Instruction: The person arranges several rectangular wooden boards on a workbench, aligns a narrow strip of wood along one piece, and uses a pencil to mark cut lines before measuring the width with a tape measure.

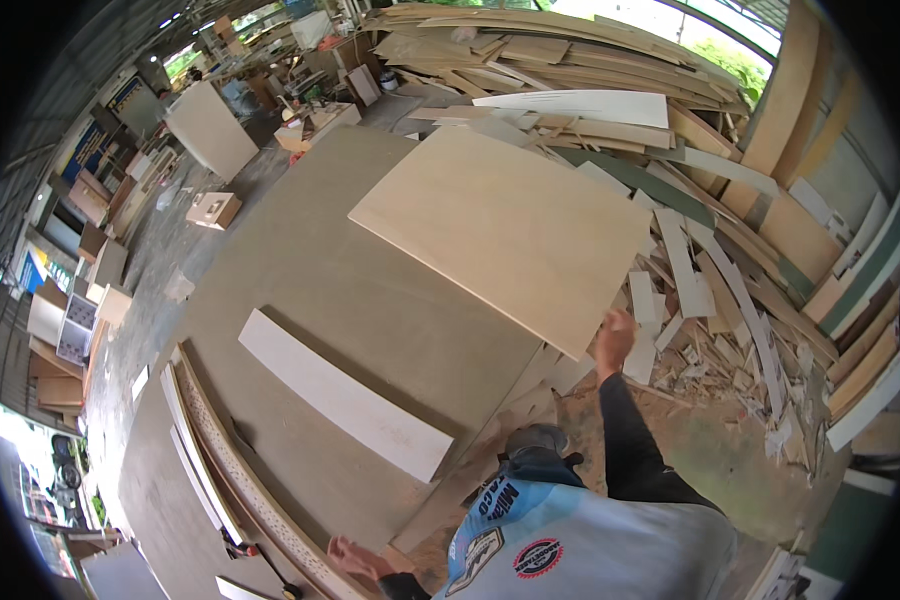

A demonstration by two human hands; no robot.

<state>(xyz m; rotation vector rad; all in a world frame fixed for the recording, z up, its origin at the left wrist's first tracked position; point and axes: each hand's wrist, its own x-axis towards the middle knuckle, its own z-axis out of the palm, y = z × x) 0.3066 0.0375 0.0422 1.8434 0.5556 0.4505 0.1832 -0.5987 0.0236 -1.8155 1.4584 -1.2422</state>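
Note:
A large pale plywood panel (510, 225) lies over the far right part of a broad grey-brown work table (320, 220), reaching past its right edge. My right hand (615, 342) is closed at the panel's near right corner, fingers curled on the edge. Low in the view, my left hand (358, 558) is held with fingers apart and nothing in it, beside the near end of a long speckled-edged strip (260, 490). A white board strip (345, 395) lies slanting across the table between the panel and the long strips.
White narrow strips (192, 455) and a red-and-black hand tool (238, 548) lie on the table's left side. Wood offcuts (715, 350) cover the floor at right, below stacked boards (560, 60). A small wooden box (213, 210) and a pale cabinet (210, 130) stand at far left.

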